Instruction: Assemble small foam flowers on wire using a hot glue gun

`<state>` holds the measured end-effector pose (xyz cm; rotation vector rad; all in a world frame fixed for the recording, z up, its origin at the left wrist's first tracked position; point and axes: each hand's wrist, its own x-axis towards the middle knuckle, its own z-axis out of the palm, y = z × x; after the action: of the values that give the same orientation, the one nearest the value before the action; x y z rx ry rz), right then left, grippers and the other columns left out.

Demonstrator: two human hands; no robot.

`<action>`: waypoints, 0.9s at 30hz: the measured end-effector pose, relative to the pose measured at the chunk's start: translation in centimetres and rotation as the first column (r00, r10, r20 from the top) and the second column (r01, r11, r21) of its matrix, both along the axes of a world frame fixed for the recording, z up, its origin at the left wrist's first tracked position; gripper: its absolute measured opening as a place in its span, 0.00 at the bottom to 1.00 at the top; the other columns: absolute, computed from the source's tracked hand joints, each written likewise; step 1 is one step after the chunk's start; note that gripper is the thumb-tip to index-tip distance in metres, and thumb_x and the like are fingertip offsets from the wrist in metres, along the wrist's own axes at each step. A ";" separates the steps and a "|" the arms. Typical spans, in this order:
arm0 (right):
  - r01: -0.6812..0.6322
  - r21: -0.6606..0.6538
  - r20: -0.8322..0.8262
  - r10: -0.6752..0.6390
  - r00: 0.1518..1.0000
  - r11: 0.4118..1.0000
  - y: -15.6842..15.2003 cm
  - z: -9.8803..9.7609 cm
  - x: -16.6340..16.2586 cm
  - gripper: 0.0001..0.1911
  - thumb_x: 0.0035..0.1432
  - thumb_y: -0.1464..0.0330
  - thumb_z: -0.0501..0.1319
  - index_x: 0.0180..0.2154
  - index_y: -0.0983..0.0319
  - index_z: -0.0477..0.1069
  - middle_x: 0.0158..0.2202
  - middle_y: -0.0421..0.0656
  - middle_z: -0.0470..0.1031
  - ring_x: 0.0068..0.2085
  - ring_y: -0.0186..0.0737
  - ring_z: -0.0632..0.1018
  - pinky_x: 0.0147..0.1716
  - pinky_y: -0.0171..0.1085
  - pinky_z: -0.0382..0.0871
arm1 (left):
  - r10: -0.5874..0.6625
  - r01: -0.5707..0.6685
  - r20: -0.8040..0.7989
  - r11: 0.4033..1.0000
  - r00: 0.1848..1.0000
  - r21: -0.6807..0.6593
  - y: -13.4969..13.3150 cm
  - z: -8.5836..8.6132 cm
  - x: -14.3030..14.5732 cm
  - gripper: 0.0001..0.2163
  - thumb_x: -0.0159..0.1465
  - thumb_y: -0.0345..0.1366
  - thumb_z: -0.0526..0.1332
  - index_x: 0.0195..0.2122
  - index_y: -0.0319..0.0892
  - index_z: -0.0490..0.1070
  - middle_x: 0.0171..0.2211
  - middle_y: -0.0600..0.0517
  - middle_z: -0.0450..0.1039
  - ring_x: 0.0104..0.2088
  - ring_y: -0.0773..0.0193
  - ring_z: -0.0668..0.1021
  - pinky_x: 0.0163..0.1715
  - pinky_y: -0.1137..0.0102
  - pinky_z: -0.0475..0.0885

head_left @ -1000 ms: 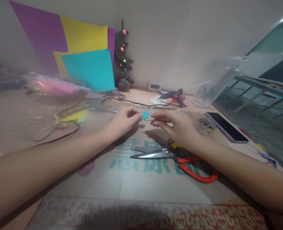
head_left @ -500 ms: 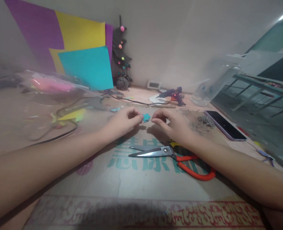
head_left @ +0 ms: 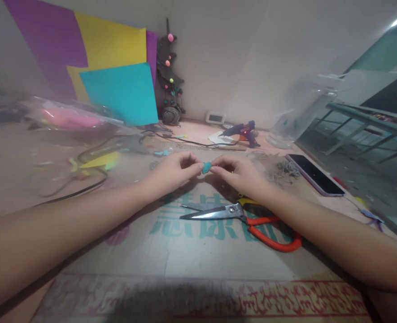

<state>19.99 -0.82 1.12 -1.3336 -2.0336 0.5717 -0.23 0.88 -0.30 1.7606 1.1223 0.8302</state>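
Nearest is the red-patterned border of a flat, greyish cardboard sheet point(head_left: 185, 260), its plain surface spreading from that band to the scissors. Those metal scissors with orange-red handles point(head_left: 240, 216) lie with blades parted and tips leftward, short of both hands; one handle loop runs partly behind the right forearm.

Forearms enter from the lower corners and converge mid-sheet. The left hand point(head_left: 178, 169) is curled, thumb and forefinger pinching a small turquoise lobed piece point(head_left: 206, 168) above the cardboard. The right hand point(head_left: 240, 172) mirrors it, thumb and forefinger closed at the piece's right edge; whether something thin sits between those fingertips is too small to tell. Only the piece separates the two hands.

Large teal characters are printed on the sheet under the scissors, partly covered, not clearly readable.

Right of the hands lie a loose tangle of grey cord point(head_left: 288, 169) and a dark-screened phone with a pinkish rim point(head_left: 314, 175), near the tabletop's slanting right edge. Farther back, a dark blue glue gun with a lit red spot point(head_left: 243, 131) rests before a small white display device point(head_left: 215, 118), its screen unreadable. Against the wall lean turquoise point(head_left: 120, 94), yellow point(head_left: 114, 40) and purple sheets point(head_left: 50, 40).
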 end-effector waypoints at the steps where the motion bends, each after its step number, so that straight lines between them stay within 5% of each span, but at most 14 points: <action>1: 0.006 -0.052 -0.030 -0.008 1.000 0.999 0.0 0.0 0.0 0.11 0.59 0.61 0.61 0.34 0.62 0.76 0.25 0.39 0.76 0.24 0.34 0.74 0.24 0.33 0.65 | -0.005 0.005 0.004 1.000 1.000 -0.005 -0.1 0.0 0.0 0.13 0.61 0.47 0.60 0.34 0.41 0.71 0.27 0.51 0.76 0.25 0.64 0.75 0.20 0.74 0.64; 5: 0.017 -0.192 -0.144 -0.045 0.989 0.981 0.1 0.1 0.0 0.13 0.58 0.58 0.61 0.33 0.62 0.74 0.21 0.37 0.73 0.20 0.33 0.73 0.19 0.31 0.64 | -0.062 0.062 0.024 0.998 0.998 0.026 -0.1 -0.3 0.1 0.13 0.62 0.46 0.61 0.39 0.41 0.72 0.30 0.50 0.78 0.29 0.63 0.77 0.25 0.73 0.68; 11: 0.030 -0.218 -0.175 -0.070 0.982 0.975 0.0 0.1 -0.3 0.12 0.57 0.59 0.62 0.32 0.62 0.73 0.21 0.37 0.73 0.20 0.33 0.73 0.18 0.31 0.64 | -0.077 0.098 -0.099 0.967 0.992 0.233 -0.1 -0.8 0.2 0.11 0.62 0.44 0.60 0.33 0.41 0.71 0.29 0.53 0.74 0.30 0.64 0.75 0.28 0.72 0.66; 18: 0.036 -0.260 -0.167 -0.081 0.983 0.965 -0.3 0.2 -0.4 0.13 0.58 0.58 0.62 0.34 0.62 0.73 0.20 0.37 0.73 0.19 0.33 0.73 0.17 0.31 0.65 | -0.055 0.083 -0.122 0.968 0.991 0.237 -0.3 -0.4 0.2 0.10 0.63 0.42 0.59 0.32 0.41 0.71 0.27 0.54 0.72 0.29 0.65 0.73 0.29 0.71 0.64; 27: 0.019 -0.071 -0.075 -0.024 0.997 0.997 -0.1 -0.1 -0.2 0.14 0.58 0.58 0.62 0.32 0.63 0.75 0.21 0.37 0.71 0.21 0.30 0.69 0.21 0.31 0.61 | -0.045 0.087 -0.169 0.964 0.985 0.252 -0.4 -0.2 0.2 0.10 0.62 0.42 0.58 0.29 0.41 0.69 0.26 0.55 0.69 0.29 0.65 0.70 0.29 0.70 0.61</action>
<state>19.78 -0.91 1.00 -1.3525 -1.9522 0.6791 0.02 0.51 -0.54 2.1030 1.0906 0.8348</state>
